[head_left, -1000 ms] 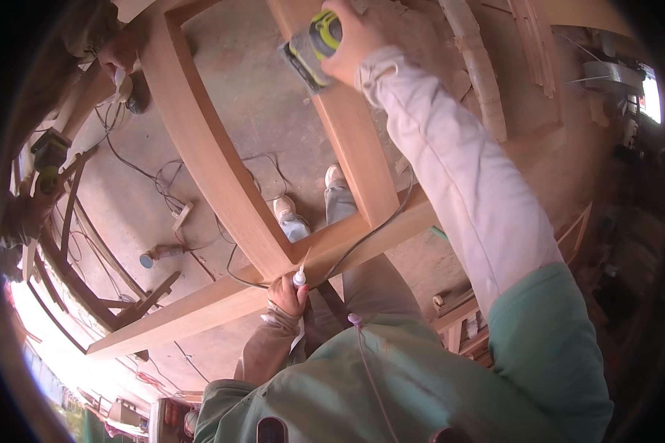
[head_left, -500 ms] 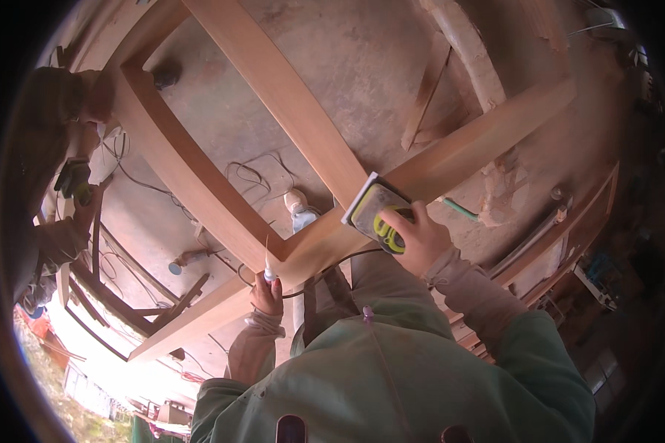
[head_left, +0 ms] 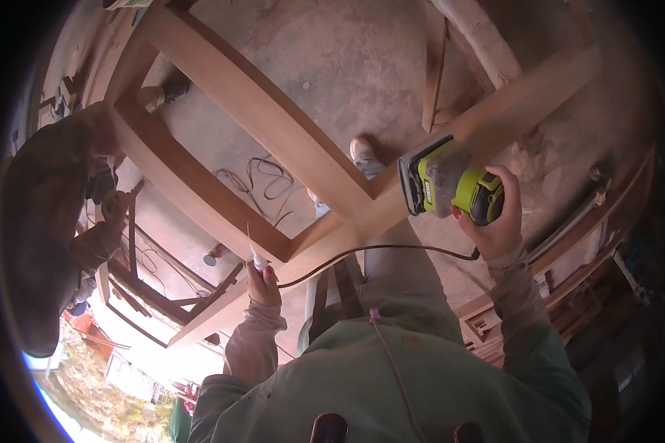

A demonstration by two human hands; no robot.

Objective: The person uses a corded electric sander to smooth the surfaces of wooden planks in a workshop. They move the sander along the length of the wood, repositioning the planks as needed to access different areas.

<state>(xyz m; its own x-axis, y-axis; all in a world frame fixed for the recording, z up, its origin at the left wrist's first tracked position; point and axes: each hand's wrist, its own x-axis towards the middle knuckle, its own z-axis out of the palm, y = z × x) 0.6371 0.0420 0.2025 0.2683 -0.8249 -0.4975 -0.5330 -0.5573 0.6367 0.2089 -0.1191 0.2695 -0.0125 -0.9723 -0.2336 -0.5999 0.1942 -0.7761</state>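
Spanning the space ahead of both hands, the wooden frame (head_left: pixel 266 125) has its near rail slanting from lower left to upper right. Over that rail is the green sander (head_left: pixel 440 181), gripped by the right hand (head_left: pixel 504 225), the nearer one; its flat pad faces left, and whether it touches wood I cannot tell. A dark cord (head_left: pixel 391 246) bows between the hands. The left hand (head_left: pixel 262 288) grips a small white bottle (head_left: pixel 259 261), nozzle pointing away from the body, near the frame's corner; its contents are hidden.
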